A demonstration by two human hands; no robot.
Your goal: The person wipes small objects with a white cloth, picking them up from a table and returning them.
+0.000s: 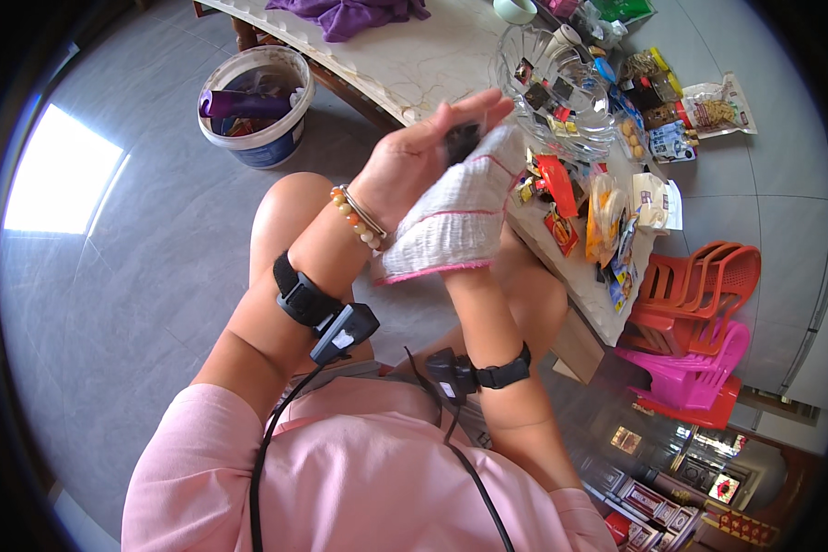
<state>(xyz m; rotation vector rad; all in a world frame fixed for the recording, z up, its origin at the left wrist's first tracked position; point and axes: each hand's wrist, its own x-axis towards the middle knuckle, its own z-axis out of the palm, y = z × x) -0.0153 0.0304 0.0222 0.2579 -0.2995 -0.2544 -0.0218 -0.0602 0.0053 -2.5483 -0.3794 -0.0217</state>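
Pink shirt (368, 460) cloth, with black cables (267, 432) hanging over it, sits closest, below two raised hands. Between them the grip is closed on a small dark thing (463, 140), pressed by the bare left hand (414, 152) against the right hand (478, 189); it is blurred and half hidden, so its kind cannot be told. A white knitted glove (446, 235) with pink lines and a pink hem covers the right hand down to the wrist, its fingers hidden inside. Judging by this, the covering looks done on that side, while the left has only bracelets (359, 219) at the wrist; the dark thing seems midway through handling, and whether its work is finished cannot be seen. Both hands appear in front of the near edge of the counter (386, 78). Just past them, toward the far edge, a glass bowl (591, 103) holds small dark packets, and more packs, among them a red packet (558, 184), lie toward the right-hand corner, seemingly untouched. Purple cloth (350, 14) lies at the left end, and a bucket (267, 152) stands on the floor beyond that end.
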